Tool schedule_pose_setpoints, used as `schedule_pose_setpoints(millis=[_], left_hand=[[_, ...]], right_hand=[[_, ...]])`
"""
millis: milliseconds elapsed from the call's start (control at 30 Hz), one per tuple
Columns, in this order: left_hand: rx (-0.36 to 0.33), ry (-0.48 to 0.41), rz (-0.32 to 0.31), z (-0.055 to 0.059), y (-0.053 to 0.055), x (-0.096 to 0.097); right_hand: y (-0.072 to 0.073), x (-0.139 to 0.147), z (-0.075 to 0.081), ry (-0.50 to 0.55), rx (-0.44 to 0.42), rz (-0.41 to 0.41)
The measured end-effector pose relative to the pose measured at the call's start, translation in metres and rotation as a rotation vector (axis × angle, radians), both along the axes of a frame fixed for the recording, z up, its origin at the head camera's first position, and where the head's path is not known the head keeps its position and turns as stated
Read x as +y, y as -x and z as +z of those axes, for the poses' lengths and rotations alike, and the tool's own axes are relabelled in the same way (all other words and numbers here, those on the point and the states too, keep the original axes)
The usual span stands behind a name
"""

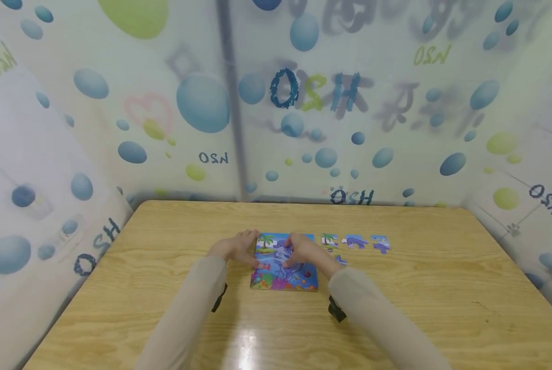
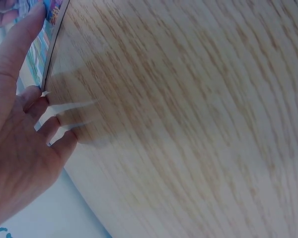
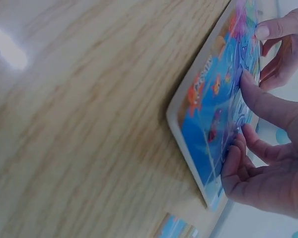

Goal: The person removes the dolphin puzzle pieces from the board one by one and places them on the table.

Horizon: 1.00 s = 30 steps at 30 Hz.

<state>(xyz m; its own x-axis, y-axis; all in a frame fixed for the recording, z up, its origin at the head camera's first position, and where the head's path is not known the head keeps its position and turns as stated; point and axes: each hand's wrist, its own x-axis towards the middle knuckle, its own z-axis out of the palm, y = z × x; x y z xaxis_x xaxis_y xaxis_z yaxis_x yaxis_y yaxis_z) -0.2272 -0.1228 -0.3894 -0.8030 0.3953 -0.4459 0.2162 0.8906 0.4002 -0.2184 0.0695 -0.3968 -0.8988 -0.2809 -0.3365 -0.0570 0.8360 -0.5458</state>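
A jigsaw puzzle board (image 1: 266,282) with a dolphin and sea picture lies flat on the table. My left hand (image 1: 239,247) rests along its left side, thumb stretched over the picture, fingers at the far left corner. In the left wrist view, the left hand's (image 2: 25,134) other fingertips touch the tabletop. Over the middle of the board, my right hand (image 1: 307,252) has thumb and index finger set at opposite ends of a dolphin puzzle piece (image 1: 281,254). From the right wrist view, the right hand's (image 3: 270,148) remaining fingers curl in close above the board (image 3: 201,153).
Right of the board lie several loose puzzle pieces: one with a palm tree (image 1: 328,240), one with a purple dolphin (image 1: 355,241), another at the far right (image 1: 381,244), and a partly covered one (image 1: 340,260). A patterned wall (image 1: 276,169) stands behind the wooden table (image 1: 165,246).
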Motion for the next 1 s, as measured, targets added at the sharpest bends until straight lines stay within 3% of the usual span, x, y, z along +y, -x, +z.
schedule_pose_setpoints(millis=[300,1000], left_hand=[[0.007,0.006,-0.012,-0.0009,0.0005,0.0003],[0.009,0.017,-0.005,0.0005,-0.0009,-0.0011]], right_hand=[[0.0029,0.0006,0.0001,-0.038,-0.006,0.04],[-0.0033,0.0069,-0.0008,0.116,-0.005,-0.009]])
